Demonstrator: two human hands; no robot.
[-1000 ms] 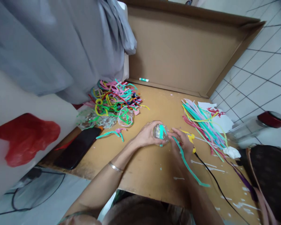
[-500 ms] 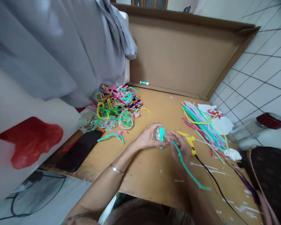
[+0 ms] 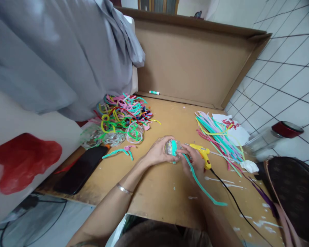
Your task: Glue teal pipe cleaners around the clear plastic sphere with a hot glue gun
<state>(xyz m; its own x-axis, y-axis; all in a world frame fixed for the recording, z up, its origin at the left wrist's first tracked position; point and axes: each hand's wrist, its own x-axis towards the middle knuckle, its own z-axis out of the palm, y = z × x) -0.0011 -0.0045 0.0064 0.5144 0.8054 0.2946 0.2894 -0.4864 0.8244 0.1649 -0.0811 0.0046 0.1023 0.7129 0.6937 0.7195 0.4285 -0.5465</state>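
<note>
My left hand (image 3: 158,152) is wrapped round a small clear ball (image 3: 171,148) just above the brown cardboard table (image 3: 154,192). A teal pipe cleaner (image 3: 199,185) lies over the ball and trails down to the right across the table. My right hand (image 3: 194,159) pinches that pipe cleaner close to the ball, fingers pressed together. A yellow glue gun (image 3: 201,152) lies just right of my right hand, its black cord (image 3: 237,206) running to the lower right.
A tangle of coloured pipe cleaners (image 3: 123,115) and clear balls (image 3: 110,137) sits at left. Straight pipe cleaners (image 3: 216,137) lie at right by a white paper (image 3: 233,128). A black phone (image 3: 79,168), a glass jar (image 3: 270,139), a brown bag (image 3: 296,195) and a grey cloth (image 3: 67,58) surround the table.
Both hands and the ball have stayed together with little movement; the camera view has shifted slightly, so everything sits a bit lower and further left.
</note>
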